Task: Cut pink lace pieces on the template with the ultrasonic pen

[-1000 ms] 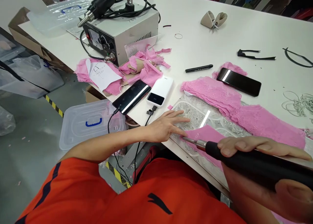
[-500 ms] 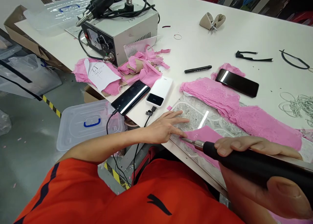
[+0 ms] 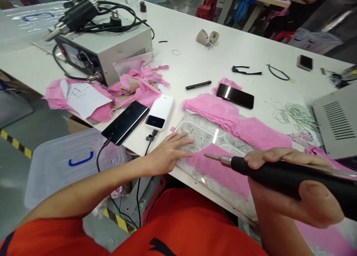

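Observation:
My left hand (image 3: 167, 153) lies with its fingers spread on the clear plate (image 3: 195, 131), one fingertip touching the left edge of a flat pink fabric piece (image 3: 220, 168). In my right hand (image 3: 295, 185) is a thick black pen-shaped tool (image 3: 267, 174), its pointed metal tip over the pink piece; whether the tip touches the fabric I cannot tell. Behind the plate's middle lies a stack of pink lace pieces (image 3: 212, 109), with another pink lace piece (image 3: 263, 133) to its right.
A grey power unit (image 3: 125, 47) with coiled cables stands at the back left. Two phones (image 3: 125, 122) (image 3: 235, 96), a white power bank (image 3: 159, 112), a black marker (image 3: 198, 85) and green cords (image 3: 298, 116) lie on the white table (image 3: 178, 29). Another grey box (image 3: 337, 118) stands at the right.
The view has swung to the right. The tool's tip has moved from beside my left fingertips to further right over the pink piece. My left hand stays spread at the piece's left edge.

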`<state>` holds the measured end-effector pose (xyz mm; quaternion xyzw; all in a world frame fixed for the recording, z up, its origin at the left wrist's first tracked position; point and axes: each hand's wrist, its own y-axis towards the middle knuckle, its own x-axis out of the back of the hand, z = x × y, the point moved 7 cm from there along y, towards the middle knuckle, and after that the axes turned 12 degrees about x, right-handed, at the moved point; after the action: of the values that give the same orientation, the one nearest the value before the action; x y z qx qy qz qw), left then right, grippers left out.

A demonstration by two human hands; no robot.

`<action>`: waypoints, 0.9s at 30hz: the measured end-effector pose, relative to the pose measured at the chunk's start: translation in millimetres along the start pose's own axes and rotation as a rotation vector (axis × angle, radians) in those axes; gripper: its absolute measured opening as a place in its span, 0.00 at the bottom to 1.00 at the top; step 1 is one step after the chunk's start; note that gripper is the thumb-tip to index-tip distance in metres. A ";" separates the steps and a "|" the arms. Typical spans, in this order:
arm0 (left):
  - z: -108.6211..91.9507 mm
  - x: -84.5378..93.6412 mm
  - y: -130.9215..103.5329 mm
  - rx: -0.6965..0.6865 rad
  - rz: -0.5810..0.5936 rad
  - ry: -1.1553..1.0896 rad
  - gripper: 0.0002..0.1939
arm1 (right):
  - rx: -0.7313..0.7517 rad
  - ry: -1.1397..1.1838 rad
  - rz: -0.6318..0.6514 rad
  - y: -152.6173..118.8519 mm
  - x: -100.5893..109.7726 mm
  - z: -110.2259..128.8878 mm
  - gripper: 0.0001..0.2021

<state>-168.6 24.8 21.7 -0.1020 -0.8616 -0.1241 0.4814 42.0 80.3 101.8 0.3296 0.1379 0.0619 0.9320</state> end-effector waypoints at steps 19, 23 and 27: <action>-33.8 -29.0 25.2 -0.233 -0.057 0.227 0.16 | 0.064 -0.040 -0.349 24.2 33.9 -34.3 0.08; -33.5 -30.0 24.9 -0.229 -0.075 0.245 0.17 | 0.066 -0.038 -0.348 23.8 32.6 -34.2 0.08; -34.5 -29.2 24.7 -0.235 -0.088 0.244 0.17 | 0.054 -0.028 -0.342 22.7 31.4 -36.4 0.08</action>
<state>-118.6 35.8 17.0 -0.1038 -0.7800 -0.2564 0.5614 60.5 126.1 82.2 0.3269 0.1807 -0.1060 0.9215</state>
